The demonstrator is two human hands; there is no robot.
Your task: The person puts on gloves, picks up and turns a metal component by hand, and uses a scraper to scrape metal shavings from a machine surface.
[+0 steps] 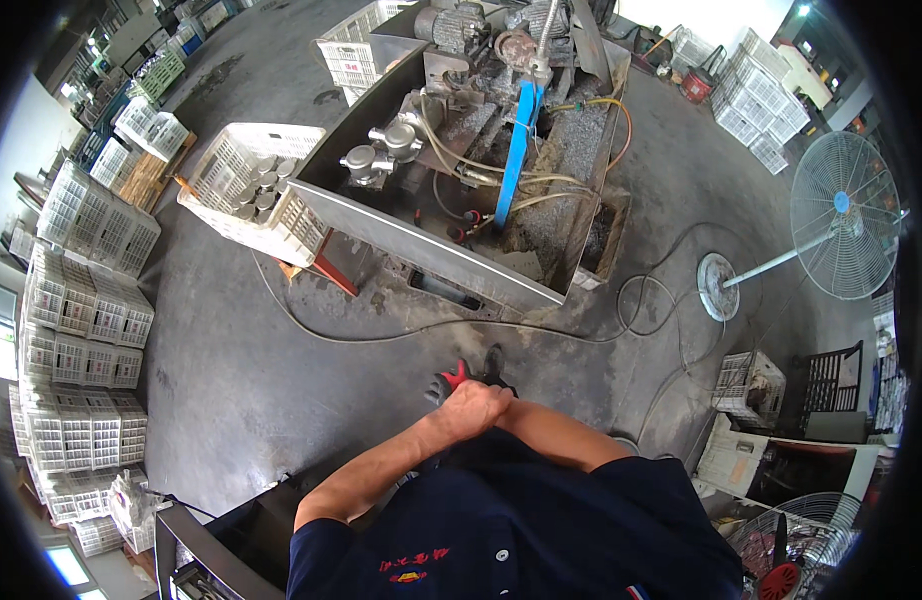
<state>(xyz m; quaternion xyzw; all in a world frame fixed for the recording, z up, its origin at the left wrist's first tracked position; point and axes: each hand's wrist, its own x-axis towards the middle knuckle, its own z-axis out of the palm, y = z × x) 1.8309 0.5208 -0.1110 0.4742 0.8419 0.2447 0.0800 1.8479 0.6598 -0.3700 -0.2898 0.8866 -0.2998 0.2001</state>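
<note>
The person stands on a grey concrete floor [241, 380] and looks down past a dark blue shirt [521, 530]. Both forearms come up from the lower edge and meet in front of the chest. The left hand [473, 408] lies on top, its grip closed over a red and grey glove [447, 382], which sticks out just beyond the knuckles, toward the machine. The right hand [501, 392] is almost wholly hidden under the left one; whether its grip is together or apart cannot be told, though it appears to sit at the glove too.

Ahead, well apart from the hands, stands a big metal machine [451, 180] with an open trough full of grey metal shavings, a blue bar [517, 150] slanting across it and pale hoses looping over the trough. Just beside its left end sits a white plastic crate [243, 190] holding round metal parts. A thin cable [381, 332] snakes over the floor between the machine and the person. Stacks of white crates [76, 330] line the left side. On the right a standing fan [841, 215] tilts on its round base.
</note>
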